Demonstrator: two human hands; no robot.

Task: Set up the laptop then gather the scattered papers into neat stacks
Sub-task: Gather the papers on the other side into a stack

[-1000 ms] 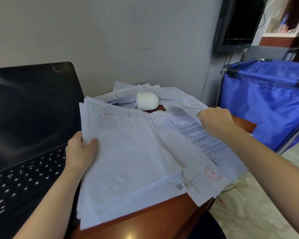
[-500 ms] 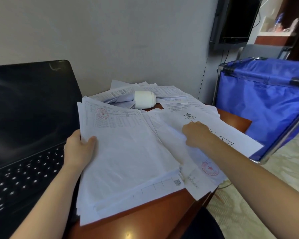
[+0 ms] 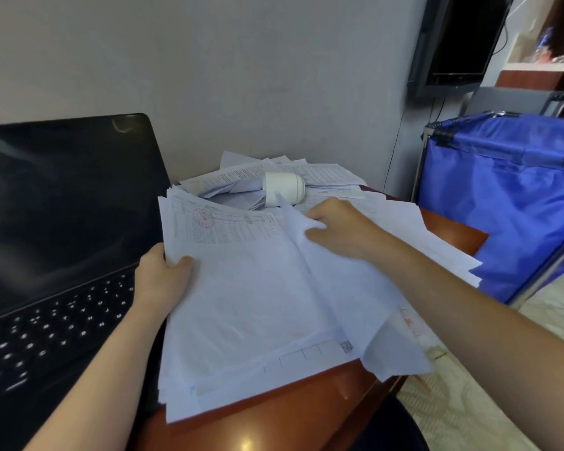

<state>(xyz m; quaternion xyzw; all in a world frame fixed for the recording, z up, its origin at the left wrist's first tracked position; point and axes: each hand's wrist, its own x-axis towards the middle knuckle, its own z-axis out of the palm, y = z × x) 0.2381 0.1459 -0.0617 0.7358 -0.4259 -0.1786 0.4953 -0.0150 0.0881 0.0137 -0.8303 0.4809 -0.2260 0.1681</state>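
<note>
An open black laptop (image 3: 56, 229) with a dark screen stands at the left on the brown table (image 3: 274, 415). A thick stack of white printed papers (image 3: 248, 297) lies to its right. My left hand (image 3: 162, 278) grips the stack's left edge, thumb on top. My right hand (image 3: 342, 227) pinches a loose sheet (image 3: 349, 288) and holds it over the stack's right side. More loose papers (image 3: 420, 236) lie spread under my right arm and at the back by the wall.
A white plastic bottle (image 3: 284, 187) lies on its side on the far papers. A blue fabric cart (image 3: 508, 196) stands close to the table's right edge. A dark monitor (image 3: 459, 37) hangs on the wall above it. Patterned floor shows at the lower right.
My right hand has come left from the far right papers, taken a sheet and drawn it across onto the stack. My left hand has kept its grip on the stack's edge.
</note>
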